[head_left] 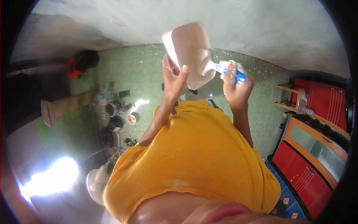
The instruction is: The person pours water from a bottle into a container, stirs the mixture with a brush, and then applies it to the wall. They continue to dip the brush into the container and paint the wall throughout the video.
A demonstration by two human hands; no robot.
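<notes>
Left hand [173, 76]: clamped on the lower edge of the pale pink container [188, 50], thumb across its face.
Right hand [235, 87]: fisted round a blue-and-white tube [225, 68].
Container: raised before the chest, at 12 o'clock in view.
Long axis: 10 to 4 o'clock, narrow end at 4.
Relation: the tube meets the narrow end, so the right hand is nearer to it.

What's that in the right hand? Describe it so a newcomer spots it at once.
Start at the yellow shirt and follow the arms up to the pale pink plastic container held by the left hand. Beside its lower corner, the right hand grips a small tube, the only blue-and-white thing there.
</notes>
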